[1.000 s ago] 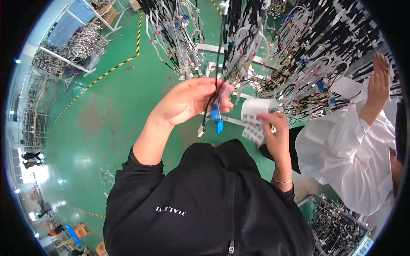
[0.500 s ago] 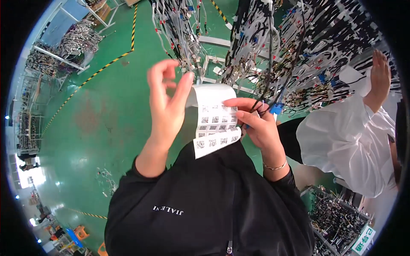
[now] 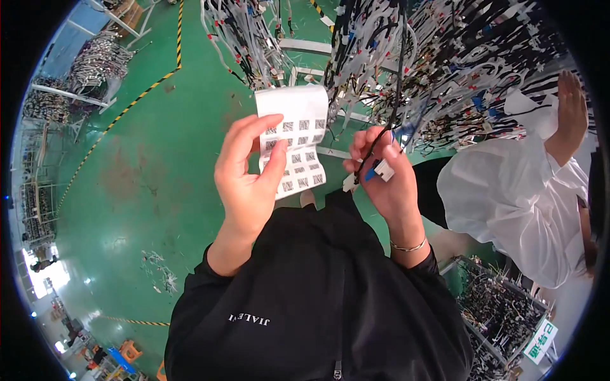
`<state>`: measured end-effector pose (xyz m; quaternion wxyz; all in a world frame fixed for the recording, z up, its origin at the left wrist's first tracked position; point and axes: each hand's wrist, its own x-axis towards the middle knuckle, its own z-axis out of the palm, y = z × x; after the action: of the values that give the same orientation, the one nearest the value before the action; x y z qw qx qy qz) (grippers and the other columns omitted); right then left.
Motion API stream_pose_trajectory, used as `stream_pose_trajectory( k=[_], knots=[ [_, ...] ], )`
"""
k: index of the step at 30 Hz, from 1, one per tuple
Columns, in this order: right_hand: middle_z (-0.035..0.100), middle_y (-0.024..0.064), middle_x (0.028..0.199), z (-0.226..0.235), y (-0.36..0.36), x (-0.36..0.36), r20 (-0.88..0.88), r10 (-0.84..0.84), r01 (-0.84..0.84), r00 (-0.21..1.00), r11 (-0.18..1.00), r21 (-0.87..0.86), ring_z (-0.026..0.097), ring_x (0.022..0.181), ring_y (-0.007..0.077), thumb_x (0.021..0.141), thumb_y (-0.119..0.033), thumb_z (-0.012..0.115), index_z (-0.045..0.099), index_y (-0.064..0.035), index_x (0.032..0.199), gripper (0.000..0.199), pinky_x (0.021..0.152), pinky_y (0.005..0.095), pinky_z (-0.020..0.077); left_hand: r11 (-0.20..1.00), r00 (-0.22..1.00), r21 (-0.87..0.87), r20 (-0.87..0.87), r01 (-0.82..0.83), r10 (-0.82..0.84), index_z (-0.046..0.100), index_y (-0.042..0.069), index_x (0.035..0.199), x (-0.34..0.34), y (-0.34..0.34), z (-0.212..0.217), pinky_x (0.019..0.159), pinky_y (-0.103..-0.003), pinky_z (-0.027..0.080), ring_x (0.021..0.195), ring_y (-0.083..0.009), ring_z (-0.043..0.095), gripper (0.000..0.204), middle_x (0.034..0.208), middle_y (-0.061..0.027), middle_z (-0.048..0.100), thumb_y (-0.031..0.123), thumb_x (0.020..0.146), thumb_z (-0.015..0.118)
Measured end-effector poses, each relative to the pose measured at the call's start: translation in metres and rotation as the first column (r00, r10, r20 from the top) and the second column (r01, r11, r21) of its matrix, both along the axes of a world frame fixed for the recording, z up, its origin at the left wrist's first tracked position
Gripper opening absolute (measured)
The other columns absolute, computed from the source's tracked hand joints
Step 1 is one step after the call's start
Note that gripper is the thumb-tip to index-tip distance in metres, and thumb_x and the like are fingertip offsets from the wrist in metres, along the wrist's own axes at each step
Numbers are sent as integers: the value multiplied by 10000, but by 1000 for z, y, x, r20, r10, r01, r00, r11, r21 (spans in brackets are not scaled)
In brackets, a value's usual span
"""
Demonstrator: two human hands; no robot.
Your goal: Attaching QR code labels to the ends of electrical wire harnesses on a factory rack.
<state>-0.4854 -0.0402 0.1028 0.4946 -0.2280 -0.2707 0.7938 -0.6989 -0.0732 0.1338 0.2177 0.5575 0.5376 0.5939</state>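
Observation:
My left hand (image 3: 248,171) pinches the left edge of a white sheet of stickers (image 3: 292,105) between thumb and fingers. Rows of small square printed codes cover the sheet, which bends in waves and hangs in front of me. To its right, my right hand (image 3: 391,184) has its fingers curled around a black wire harness (image 3: 397,95). White and blue connectors (image 3: 383,169) at the harness end lie against the palm. The harness runs upward from my fingers toward the hanging bundles.
Dense bundles of black and white wire harnesses (image 3: 375,51) hang from a metal rack ahead and to the right. Beside me on the right stands a person in a white top (image 3: 502,197). A crate of dark parts (image 3: 492,305) sits at lower right. Yellow-black tape (image 3: 136,101) marks the green floor.
The sticker sheet has passed from my right hand to my left and moved leftward. My left hand has closed on it. My right hand now keeps only the wire harness.

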Motion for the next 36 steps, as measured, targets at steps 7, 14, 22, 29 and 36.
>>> stream_pose_trajectory(
  k=[7, 14, 22, 29, 36],
  knots=[
    [556, 90, 1066, -6, -7, 14, 320, -11, -1, 947, 999, 38, 526, 845, 154, 844, -75, 523, 580, 18, 974, 170, 753, 323, 455, 979, 976, -117, 162, 167, -147, 631, 0, 1104, 22, 13, -19, 789, -267, 513, 874, -146, 638, 320, 1039, -79, 643, -117, 807, 642],
    [707, 20, 999, -2, 2, 21, 534, -58, -61, 844, 977, 202, 529, 929, 122, 843, 15, 612, 632, -23, 828, 45, 872, 286, 402, 943, 919, -102, 277, 318, -280, 648, -8, 1068, 41, 21, -26, 773, -245, 518, 864, -115, 641, 247, 1003, -52, 653, -90, 835, 655],
    [672, -13, 841, -5, 10, 16, 646, -289, -88, 706, 870, 485, 452, 730, 88, 800, -15, 722, 742, -77, 1068, 277, 686, 251, 351, 934, 941, -221, 251, 282, -225, 682, 14, 1027, 41, 29, -28, 774, -249, 520, 838, -103, 651, 203, 949, -61, 701, -59, 838, 665],
    [712, 17, 908, -9, 13, 10, 699, -343, -16, 628, 892, 451, 604, 802, 76, 858, 61, 653, 731, -14, 1021, 195, 757, 234, 480, 997, 957, 9, -282, 71, -66, 693, 49, 952, 46, 36, -24, 700, -351, 507, 857, -234, 605, 276, 950, -69, 593, -29, 692, 748],
    [723, 27, 877, -12, 14, 4, 710, -442, -54, 548, 829, 557, 591, 762, 101, 838, 48, 634, 733, -72, 1048, 262, 803, 259, 408, 967, 725, 246, -678, 72, 119, 674, 37, 860, 44, 45, -21, 662, -353, 524, 784, -260, 624, 258, 841, -60, 620, -33, 625, 754]
  ],
)
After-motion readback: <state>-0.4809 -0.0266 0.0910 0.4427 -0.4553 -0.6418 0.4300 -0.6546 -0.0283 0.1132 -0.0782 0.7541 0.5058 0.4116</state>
